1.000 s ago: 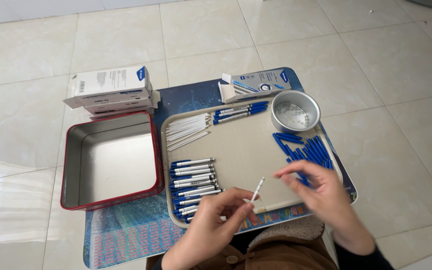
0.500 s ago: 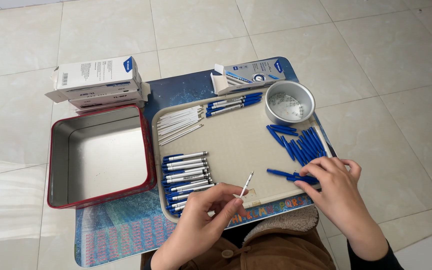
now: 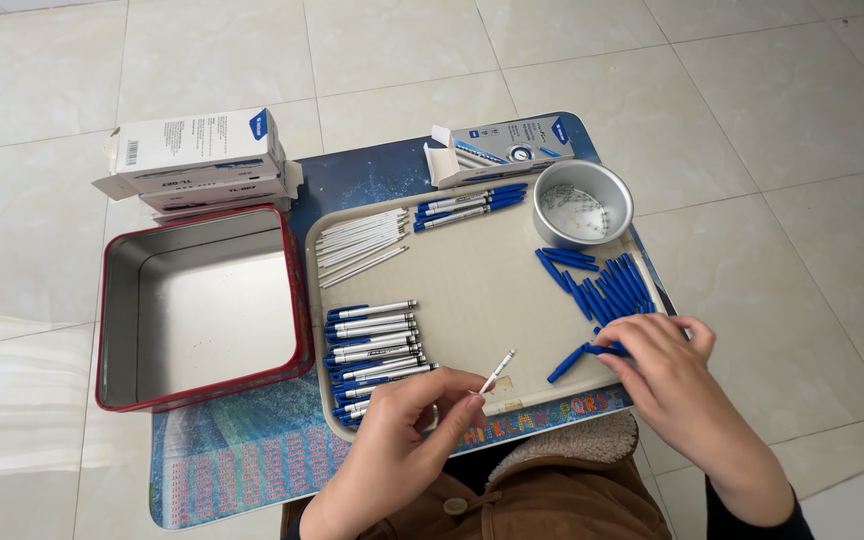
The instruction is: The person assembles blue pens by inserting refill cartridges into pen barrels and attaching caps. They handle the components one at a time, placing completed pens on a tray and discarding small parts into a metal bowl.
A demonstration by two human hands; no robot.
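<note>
Head view, looking down on a low table. Nearest the viewer, the left hand [image 3: 397,440] has its fingertips pinched together on the lower end of a thin white pen refill [image 3: 497,372], which slants up and to the right above the near edge of a beige tray [image 3: 482,290]. The right hand [image 3: 667,365] lies over the tray's near right corner, fingers curled down onto a blue pen barrel [image 3: 570,362] that rests on the tray; whether the fingers actually grip it or merely touch it cannot be told. Just left of the left hand, a row of assembled pens [image 3: 372,345], white with blue ends, lies stacked side by side on the tray. Beyond the right hand, a loose heap of blue barrels [image 3: 602,280] occupies the right side of the tray. Farther back on the tray lie a bundle of white refills [image 3: 360,240] at the left, a few finished pens [image 3: 467,205] in the middle, and a round metal bowl [image 3: 582,205] at the far right corner. Left of the tray stands an empty red-rimmed square tin [image 3: 202,300]. At the far edge, an open white and blue pen box [image 3: 497,150] sits behind the tray, and stacked white cartons [image 3: 197,160] sit behind the tin, all on a blue patterned tabletop [image 3: 242,460] over pale floor tiles [image 3: 402,50]
</note>
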